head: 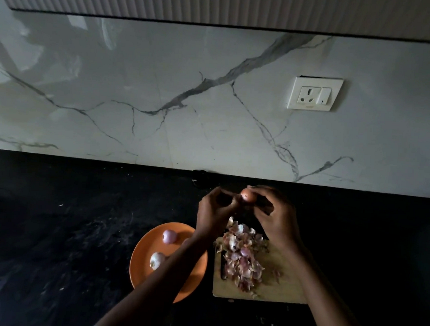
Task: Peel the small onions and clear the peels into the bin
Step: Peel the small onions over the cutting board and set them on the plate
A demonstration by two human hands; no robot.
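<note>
— Where's the onion [247, 196]?

— Held up over the far edge of the board [276, 287], pinched between my left hand [215, 209] and right hand [276, 214], both curled on it.

— How should I peel it?

— I'd steady it with the left, lift only dry skin with the right, and drop it onto the peels [243, 255]. Finished ones join the plate [142, 266], left.

text: none legible | wall socket plate [314, 94]: small mark, too blurred to read
</note>
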